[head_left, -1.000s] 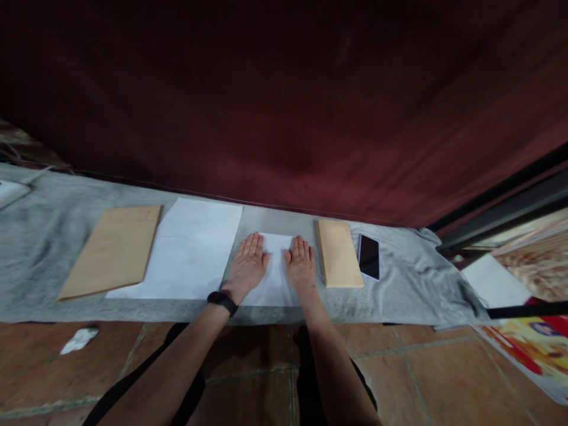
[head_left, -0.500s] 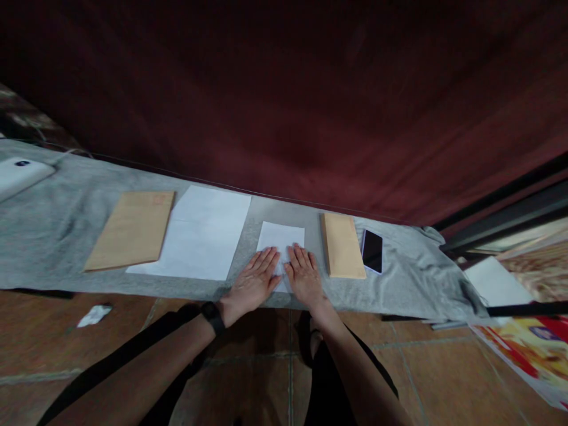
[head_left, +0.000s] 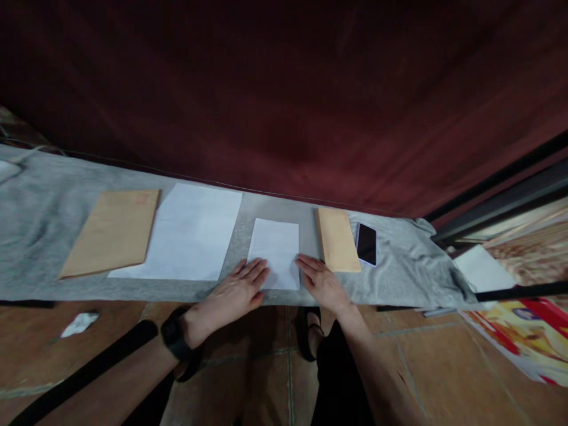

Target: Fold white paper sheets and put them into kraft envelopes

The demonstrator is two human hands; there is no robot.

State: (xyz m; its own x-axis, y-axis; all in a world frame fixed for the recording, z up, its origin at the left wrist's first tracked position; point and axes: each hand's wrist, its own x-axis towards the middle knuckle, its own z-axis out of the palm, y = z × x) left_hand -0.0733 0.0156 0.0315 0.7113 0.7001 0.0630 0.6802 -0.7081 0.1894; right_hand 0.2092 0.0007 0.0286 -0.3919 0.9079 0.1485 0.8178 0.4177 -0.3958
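A small white sheet of paper (head_left: 277, 245), seemingly folded, lies flat on the grey cloth between my hands. My left hand (head_left: 239, 287) rests at its lower left edge, fingers stretched out and lying flat. At the right edge, the fingertips of my right hand (head_left: 323, 281) touch the paper, also with fingers extended. Neither hand grips anything. Left of my left hand is a larger stack or sheet of white paper (head_left: 195, 236), partly covered by a big brown envelope (head_left: 113, 234). Beyond my right hand lies a stack of smaller brown envelopes (head_left: 339, 239).
A phone (head_left: 367, 244) lies right of the small envelopes on the grey cloth (head_left: 399, 260). Behind the narrow surface rises a dark red panel (head_left: 284, 118). On the tiled floor are a crumpled white scrap (head_left: 80, 324) and a colourful box or bag (head_left: 528, 334).
My hands have moved apart, from flat on top of the small paper out to its left and right edges. More of the paper shows. The view has shifted slightly.
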